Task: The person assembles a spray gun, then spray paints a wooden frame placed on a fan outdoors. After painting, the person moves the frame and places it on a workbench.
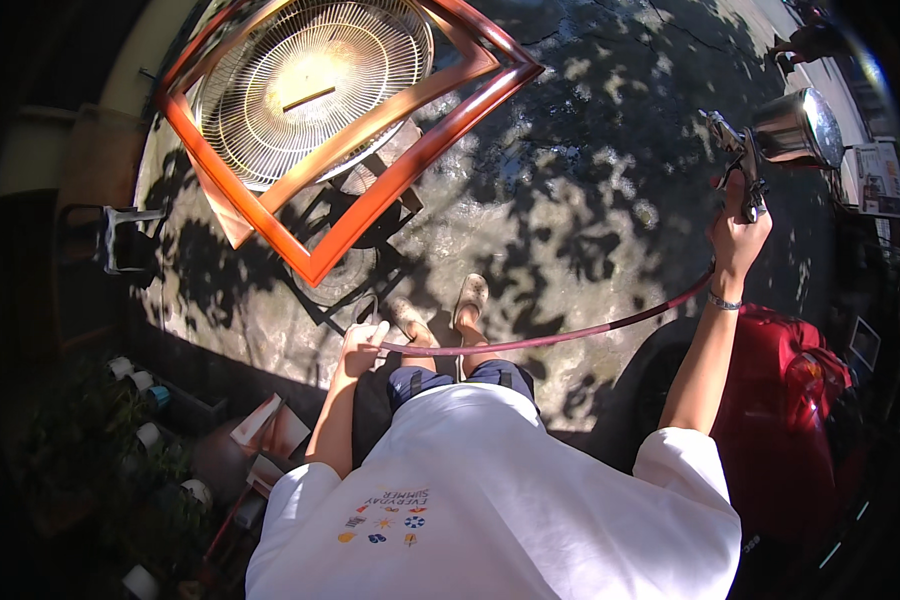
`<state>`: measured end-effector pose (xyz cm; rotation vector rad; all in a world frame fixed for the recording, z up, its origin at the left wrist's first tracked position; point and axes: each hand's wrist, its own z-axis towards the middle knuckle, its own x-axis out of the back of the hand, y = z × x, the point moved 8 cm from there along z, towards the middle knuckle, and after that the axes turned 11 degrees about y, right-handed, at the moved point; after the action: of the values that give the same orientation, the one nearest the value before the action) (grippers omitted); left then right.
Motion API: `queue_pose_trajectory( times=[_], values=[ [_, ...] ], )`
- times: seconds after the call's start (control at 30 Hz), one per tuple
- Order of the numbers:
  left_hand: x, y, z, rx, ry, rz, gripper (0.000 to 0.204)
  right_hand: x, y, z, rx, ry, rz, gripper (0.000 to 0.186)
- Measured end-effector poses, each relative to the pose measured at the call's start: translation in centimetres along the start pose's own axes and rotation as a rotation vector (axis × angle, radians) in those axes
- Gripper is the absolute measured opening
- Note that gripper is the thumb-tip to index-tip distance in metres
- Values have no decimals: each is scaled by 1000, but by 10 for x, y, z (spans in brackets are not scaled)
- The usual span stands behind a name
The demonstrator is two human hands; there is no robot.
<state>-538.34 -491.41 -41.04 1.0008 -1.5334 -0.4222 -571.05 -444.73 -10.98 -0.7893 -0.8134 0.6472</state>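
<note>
In my right hand (738,238), held out to the right, is a spray gun (746,160) with a shiny metal cup (798,128). My fingers are wrapped round its handle. A dark red hose (530,342) runs from below the gun across my front to my left hand (362,348), whose fingers are closed on it. Ahead on the left, a glossy orange-brown wooden frame (365,225) with a crossing bar sits at an angle over a large round fan grille (260,95). The gun is well apart from the frame. What bears the frame is partly hidden.
A red motorbike (780,400) stands close by my right arm. Potted plants (100,450) line the lower left. A small metal stand (130,238) is at the far left. Leaf shadows dapple the concrete ground (560,230) by my feet. Printed sheets (878,180) lie at the right.
</note>
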Motion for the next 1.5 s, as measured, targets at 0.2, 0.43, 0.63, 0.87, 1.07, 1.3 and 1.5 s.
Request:
queue_pose_trajectory(
  times=[0.2, 0.43, 0.63, 0.87, 1.07, 1.3, 1.5],
  values=[
    [41, -27, -33, -26, 227, 134, 53, -25, 30, -42, -23, -85, -30, 30],
    [103, -49, -65, 8, 311, 152, 51, -35, -23, -168, -92, -384, 108, 19],
    [146, -46, -99, -60, 348, 115, 50, -25, -76, -261, -220, -464, 246, 14],
    [186, -71, -155, -268, 453, 102, 44, -19, -115, -356, -189, -711, 219, 21],
    [199, -91, -176, -236, 521, 127, 37, -20, -141, -397, -204, -889, 314, 32],
    [189, -67, -164, -335, 482, 122, 33, -37, -94, -360, -237, -618, 190, 14],
    [178, -44, -140, -291, 493, 108, 35, -59, -29, -273, -377, -392, 287, 17]
  ],
)
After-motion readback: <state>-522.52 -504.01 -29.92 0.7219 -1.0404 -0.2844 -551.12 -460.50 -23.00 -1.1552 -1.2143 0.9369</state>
